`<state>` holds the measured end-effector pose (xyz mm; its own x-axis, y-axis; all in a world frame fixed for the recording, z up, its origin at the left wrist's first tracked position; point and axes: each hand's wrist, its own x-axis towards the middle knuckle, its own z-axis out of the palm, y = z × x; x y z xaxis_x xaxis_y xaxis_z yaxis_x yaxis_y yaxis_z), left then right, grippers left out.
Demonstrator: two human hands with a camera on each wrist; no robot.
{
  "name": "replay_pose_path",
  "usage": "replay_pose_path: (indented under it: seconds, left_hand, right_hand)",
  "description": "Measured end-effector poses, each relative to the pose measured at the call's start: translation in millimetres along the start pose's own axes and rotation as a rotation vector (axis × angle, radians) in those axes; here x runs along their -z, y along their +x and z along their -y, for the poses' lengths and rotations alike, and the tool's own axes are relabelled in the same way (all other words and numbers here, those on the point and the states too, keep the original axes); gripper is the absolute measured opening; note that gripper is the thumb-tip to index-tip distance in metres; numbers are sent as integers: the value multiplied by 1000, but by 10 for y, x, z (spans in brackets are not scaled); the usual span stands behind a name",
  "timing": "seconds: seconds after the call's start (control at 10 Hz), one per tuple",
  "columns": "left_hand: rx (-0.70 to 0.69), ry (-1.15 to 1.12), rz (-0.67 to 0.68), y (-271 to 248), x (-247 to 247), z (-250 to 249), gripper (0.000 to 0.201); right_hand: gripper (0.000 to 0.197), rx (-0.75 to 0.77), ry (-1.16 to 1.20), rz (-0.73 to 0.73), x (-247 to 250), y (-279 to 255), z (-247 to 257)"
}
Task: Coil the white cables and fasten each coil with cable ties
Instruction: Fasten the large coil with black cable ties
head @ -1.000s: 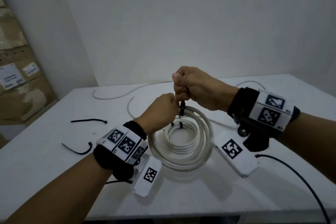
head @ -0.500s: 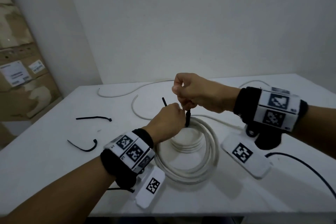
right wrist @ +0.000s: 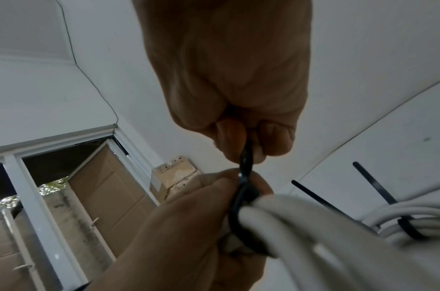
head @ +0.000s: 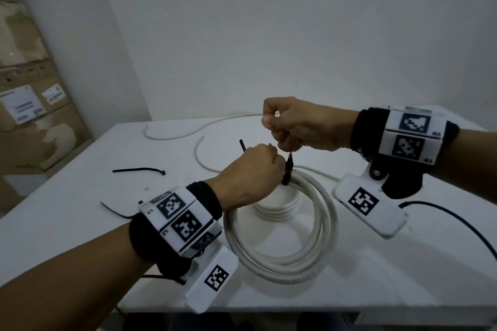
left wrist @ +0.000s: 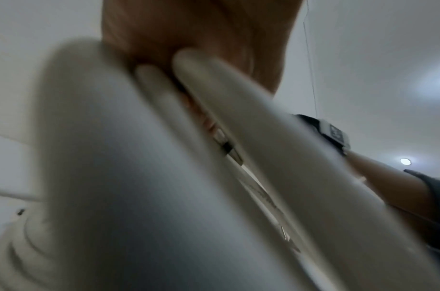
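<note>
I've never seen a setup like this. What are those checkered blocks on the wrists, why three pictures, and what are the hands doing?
No robot here: a person wears three cameras, one on the head and one on each wrist; the checkered blocks are those wrist units. From the head view, a white table holds a large white cable coil, a smaller coil inside it, loose cable and two spare black ties. The left hand grips the large coil; the right hand pinches the tail of a black cable tie looped round it. The left wrist view is mostly blurred cable.
</note>
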<state>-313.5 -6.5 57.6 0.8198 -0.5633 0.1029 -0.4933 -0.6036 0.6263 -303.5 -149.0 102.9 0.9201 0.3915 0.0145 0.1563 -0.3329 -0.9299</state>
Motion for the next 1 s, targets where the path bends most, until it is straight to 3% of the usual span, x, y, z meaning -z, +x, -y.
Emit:
replay_pose_path:
  seconds: [0.1,0.2,0.3,0.4,0.5,0.6,0.7,0.8,1.0]
  left_hand:
    - [-112,-74,-101,-10,5,18,28]
    - [223,-328,-310,50,31,64,37]
    - [243,-335,-291,78,131,117,31]
    - [339,-491,-316,117,198,170,25]
    - [420,-565,-312,118,215,198,30]
    - [465,-661,-262,130,190,210,40]
    - [454,-764,-211,110,156,210,40]
    - [459,-814,-184,86,140,213,34]
    - [460,-532,-191,62,51,309,6]
  right_hand:
    - [20,88,99,-36,46,0,29]
    - [12,152,152,-89,113,-54,111]
    - [39,63,0,-188,121,-164,98]
    - [60,-76,-222,-244,53,-357,-98]
    - [42,-92,-218,-233,-75,-519,-372]
    - [18,-51,-109,-322,-106,-507,-574]
    - [17,-62,12,-387,-32,-444,-668]
    - [19,-85,104,-351,32,-400,-733]
    - [24,-124,189,-320,106,-330,-824]
